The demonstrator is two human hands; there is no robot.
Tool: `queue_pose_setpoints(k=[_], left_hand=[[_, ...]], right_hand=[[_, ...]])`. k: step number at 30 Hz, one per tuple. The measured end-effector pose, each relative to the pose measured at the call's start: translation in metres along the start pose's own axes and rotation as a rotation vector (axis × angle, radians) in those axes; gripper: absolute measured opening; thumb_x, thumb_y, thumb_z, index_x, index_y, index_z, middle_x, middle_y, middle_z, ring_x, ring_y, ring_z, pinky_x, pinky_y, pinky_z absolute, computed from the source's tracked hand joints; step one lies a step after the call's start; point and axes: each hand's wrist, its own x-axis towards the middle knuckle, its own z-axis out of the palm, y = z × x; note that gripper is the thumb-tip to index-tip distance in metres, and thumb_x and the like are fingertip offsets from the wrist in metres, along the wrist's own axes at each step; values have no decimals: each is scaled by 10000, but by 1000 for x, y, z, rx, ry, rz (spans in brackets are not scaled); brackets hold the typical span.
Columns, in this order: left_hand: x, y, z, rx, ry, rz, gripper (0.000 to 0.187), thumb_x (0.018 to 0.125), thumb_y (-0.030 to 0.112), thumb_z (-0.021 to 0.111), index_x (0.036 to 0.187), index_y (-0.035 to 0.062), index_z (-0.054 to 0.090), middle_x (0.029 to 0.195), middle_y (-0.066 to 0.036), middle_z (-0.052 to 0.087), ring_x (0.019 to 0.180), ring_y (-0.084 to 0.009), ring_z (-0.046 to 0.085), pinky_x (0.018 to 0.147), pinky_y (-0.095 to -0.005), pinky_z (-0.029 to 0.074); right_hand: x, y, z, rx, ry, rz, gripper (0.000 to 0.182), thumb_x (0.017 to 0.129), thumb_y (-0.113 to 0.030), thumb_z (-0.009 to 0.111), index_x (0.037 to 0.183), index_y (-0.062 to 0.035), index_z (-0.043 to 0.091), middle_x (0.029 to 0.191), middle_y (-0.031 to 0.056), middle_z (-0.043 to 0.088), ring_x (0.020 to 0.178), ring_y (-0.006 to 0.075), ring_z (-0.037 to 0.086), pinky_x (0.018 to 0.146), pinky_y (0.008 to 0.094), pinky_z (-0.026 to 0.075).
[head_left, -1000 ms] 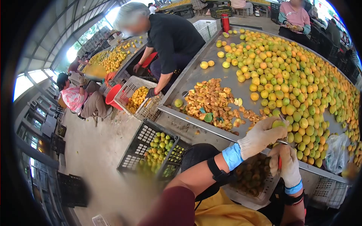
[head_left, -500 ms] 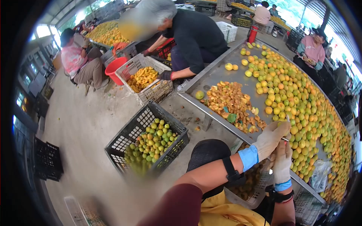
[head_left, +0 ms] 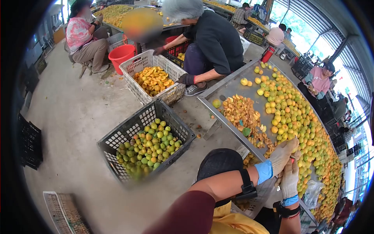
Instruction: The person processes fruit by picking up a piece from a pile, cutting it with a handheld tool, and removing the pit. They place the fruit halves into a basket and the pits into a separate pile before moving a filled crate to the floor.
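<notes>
My left hand [head_left: 283,155], in a pale glove with a blue cuff, is closed at the near edge of the metal table [head_left: 230,91]. Whatever lies inside its fingers is hidden. Just below, touching it, my gloved right hand [head_left: 289,180] is closed on a small knife [head_left: 292,159], of which only a bit of red and metal shows. Beyond both hands spreads a mass of yellow-green and orange fruits [head_left: 294,117], apricot-like. Left of them lies a heap of orange-brown cut fruit pieces [head_left: 243,113].
A black crate [head_left: 111,146] of whole fruits stands on the floor. Behind it, a person in dark clothes [head_left: 218,43] touches a white crate [head_left: 132,82] of halved fruits, near a red bucket [head_left: 121,56]. A plastic bag [head_left: 313,194] lies on the table; other people sit further back.
The view has shifted, showing more of the left floor. Both hands stay together at the table edge; the blade seen above the left hand is now hidden. The co-worker's arms remain at the crates.
</notes>
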Motion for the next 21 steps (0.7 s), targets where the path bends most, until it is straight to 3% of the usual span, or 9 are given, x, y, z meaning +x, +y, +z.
queue_pose_setpoints(k=[3,5,9,12,13,16,17,18,21], left_hand=[[7,11,-9,-2,-167,-12,602,1041,466,592,1412,-5,542,1276,-87,620,1128,-170,594,957,-351,504],[8,29,-14,141,-397,-88,540,1045,462,589,1309,-8,584,1233,-79,622,1081,-147,597,939,-326,509],[4,19,-11,127,-422,-96,480,1042,460,598,1224,16,609,1196,-76,624,1041,-127,595,924,-306,510],[-14,7,3,38,-147,-17,619,1065,545,509,1327,-12,580,1271,-113,612,1084,-133,587,910,-305,511],[-19,14,4,67,-163,-88,688,1074,585,453,1388,-20,547,1305,-116,596,1104,-138,579,910,-310,514],[-11,17,4,-3,-234,-68,795,1002,667,564,1421,-5,494,1169,-82,622,955,-162,606,856,-335,553],[-9,24,-4,114,-366,-151,763,1003,650,573,1380,-12,542,1156,-77,646,1003,-157,609,875,-337,538],[-3,21,-4,117,-369,-152,763,1003,650,573,1380,-12,542,1156,-77,646,1003,-157,609,875,-337,538],[7,14,-5,364,-344,-5,606,1003,542,613,1293,11,633,1089,-41,673,1006,-141,603,849,-319,506]], right_hand=[[7,-16,-25,106,-144,84,409,1097,-437,518,1046,-42,611,558,-2,502,338,112,436,297,256,359],[-2,-40,-30,198,-261,119,393,1097,-414,515,902,-75,557,505,-10,455,276,116,384,253,257,326],[-11,-23,-33,115,-178,164,380,1063,-429,577,926,-74,571,536,0,486,306,135,422,265,288,375],[-27,-27,-9,37,-68,112,329,1051,-410,603,1012,-83,605,571,8,509,346,136,425,311,278,357],[-27,-27,-5,96,-37,181,345,1052,-414,603,1011,-72,602,578,12,518,338,144,432,306,284,361],[-17,-27,-17,119,-88,155,356,1049,-418,604,994,-66,594,570,12,513,324,148,435,298,290,380],[-17,-34,-27,147,-170,140,370,1048,-428,594,974,-66,587,561,11,504,316,146,425,294,288,370],[-17,-44,-33,149,-168,138,370,1048,-428,594,974,-66,587,561,11,504,316,146,425,294,288,370],[-14,-50,-43,63,-156,129,391,1051,-414,598,902,-53,589,520,10,478,287,145,416,258,277,371]])
